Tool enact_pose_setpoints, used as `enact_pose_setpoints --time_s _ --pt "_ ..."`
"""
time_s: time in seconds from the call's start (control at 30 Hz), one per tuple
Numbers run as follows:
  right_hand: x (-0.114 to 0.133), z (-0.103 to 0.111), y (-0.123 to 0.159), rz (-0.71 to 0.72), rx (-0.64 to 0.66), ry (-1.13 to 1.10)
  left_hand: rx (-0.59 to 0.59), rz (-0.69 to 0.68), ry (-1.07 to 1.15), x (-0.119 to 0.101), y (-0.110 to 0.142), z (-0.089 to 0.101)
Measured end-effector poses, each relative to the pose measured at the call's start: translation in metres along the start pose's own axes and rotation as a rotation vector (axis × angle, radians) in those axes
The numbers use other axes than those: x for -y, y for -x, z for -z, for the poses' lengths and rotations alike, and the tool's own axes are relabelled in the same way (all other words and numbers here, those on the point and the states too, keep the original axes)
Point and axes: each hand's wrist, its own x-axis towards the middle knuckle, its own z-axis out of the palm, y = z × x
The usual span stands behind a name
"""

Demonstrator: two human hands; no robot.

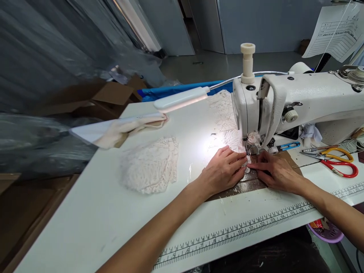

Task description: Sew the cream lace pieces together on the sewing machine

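Lace reaching toward the far edge of the surface could pucker if the left hand, laid flat, and right hand, grip unclear, guide it unevenly.

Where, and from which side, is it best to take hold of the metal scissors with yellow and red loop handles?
I would grip the scissors by both loops, the yellow loop and the red loop, coming from the right side. They lie with the loops to the right, while the pointed blades face left, toward the right hand.
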Motion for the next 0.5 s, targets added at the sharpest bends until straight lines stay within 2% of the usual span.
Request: enact_pose_setpoints --time_s 0.33,0.43,0.5 --pt "0.0062 -0.0003 -0.0088 -0.066 0.047 0.205 0.042 0.103 -0.109 -0.0008 -0.0039 -0.0045" --pt "0.0036 -0.0018 -0.0076 -0.086 0.049 0.178 0.029 0.141 -0.164 -0.004 -0.0062 -0.0068" --pt "0.0006 -0.002 -0.0049 -0.079 0.003 0.106 0.021 0.162 -0.193 -0.0059 -0.0073 -0.0086"
